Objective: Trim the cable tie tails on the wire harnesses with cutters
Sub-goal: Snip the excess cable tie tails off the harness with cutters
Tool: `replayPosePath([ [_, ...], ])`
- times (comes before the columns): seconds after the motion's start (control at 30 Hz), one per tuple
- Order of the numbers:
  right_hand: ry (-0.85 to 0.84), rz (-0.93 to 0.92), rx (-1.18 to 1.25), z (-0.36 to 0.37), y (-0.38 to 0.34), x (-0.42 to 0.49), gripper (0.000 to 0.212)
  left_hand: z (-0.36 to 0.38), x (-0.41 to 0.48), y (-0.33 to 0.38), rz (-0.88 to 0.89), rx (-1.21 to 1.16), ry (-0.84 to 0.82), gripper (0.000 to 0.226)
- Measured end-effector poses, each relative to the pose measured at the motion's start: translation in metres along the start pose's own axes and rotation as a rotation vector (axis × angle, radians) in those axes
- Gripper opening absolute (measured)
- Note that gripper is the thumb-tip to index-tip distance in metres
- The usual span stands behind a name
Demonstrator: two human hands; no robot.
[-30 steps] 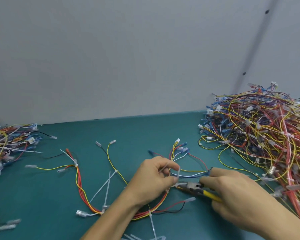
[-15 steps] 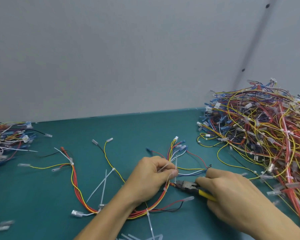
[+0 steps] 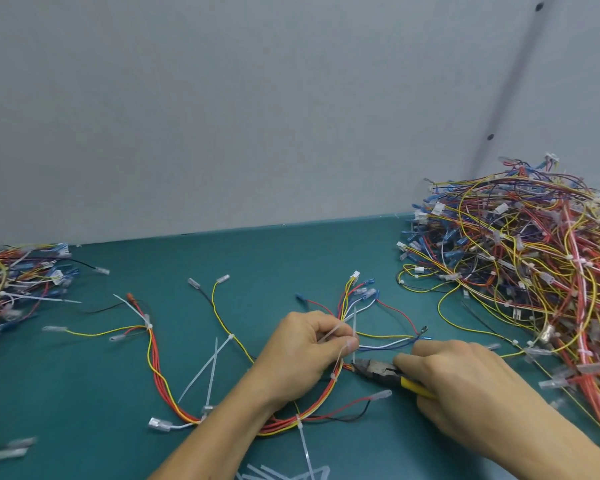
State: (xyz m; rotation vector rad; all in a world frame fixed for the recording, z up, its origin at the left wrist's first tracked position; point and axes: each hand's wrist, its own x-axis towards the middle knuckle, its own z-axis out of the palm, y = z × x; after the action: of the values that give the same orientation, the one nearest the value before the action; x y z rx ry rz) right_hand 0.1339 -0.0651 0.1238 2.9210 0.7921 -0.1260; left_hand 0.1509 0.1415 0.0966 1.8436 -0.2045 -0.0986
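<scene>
A wire harness (image 3: 160,386) of red, orange and yellow wires loops across the green table, with several white cable tie tails (image 3: 205,370) sticking out of it. My left hand (image 3: 302,355) grips the bundle near its branching end and pinches a white tie tail (image 3: 355,323) that points upward. My right hand (image 3: 465,396) holds the yellow-handled cutters (image 3: 378,368). Their dark jaws sit right at the base of that tail, next to my left fingertips. Whether the jaws touch the tie is too small to tell.
A large heap of harnesses (image 3: 534,271) fills the right side of the table. A smaller pile (image 3: 11,278) lies at the far left. Cut tie pieces (image 3: 284,474) lie at the near edge, and a grey wall stands behind the table (image 3: 257,258).
My hands and the harness have hardly moved on the table. The cutter jaws have stayed at the tie beside my left fingertips. The tie tail now stands upright above my left fingers.
</scene>
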Motion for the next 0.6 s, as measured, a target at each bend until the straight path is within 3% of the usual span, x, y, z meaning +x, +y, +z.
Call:
replayPosePath([
  [0.33, 0.016, 0.003, 0.030, 0.003, -0.003, 0.005, 0.009, -0.003, -0.003, 0.002, -0.038, -0.152, 0.043, 0.019],
  [0.5, 0.193, 0.023, 0.024, -0.002, -0.003, -0.004, 0.016, -0.011, -0.005, 0.011, -0.092, -0.500, 0.169, 0.021],
  [0.6, 0.218, 0.020, 0.015, -0.008, -0.008, -0.010, 0.022, -0.024, -0.009, 0.019, -0.114, -0.715, 0.165, 0.017],
])
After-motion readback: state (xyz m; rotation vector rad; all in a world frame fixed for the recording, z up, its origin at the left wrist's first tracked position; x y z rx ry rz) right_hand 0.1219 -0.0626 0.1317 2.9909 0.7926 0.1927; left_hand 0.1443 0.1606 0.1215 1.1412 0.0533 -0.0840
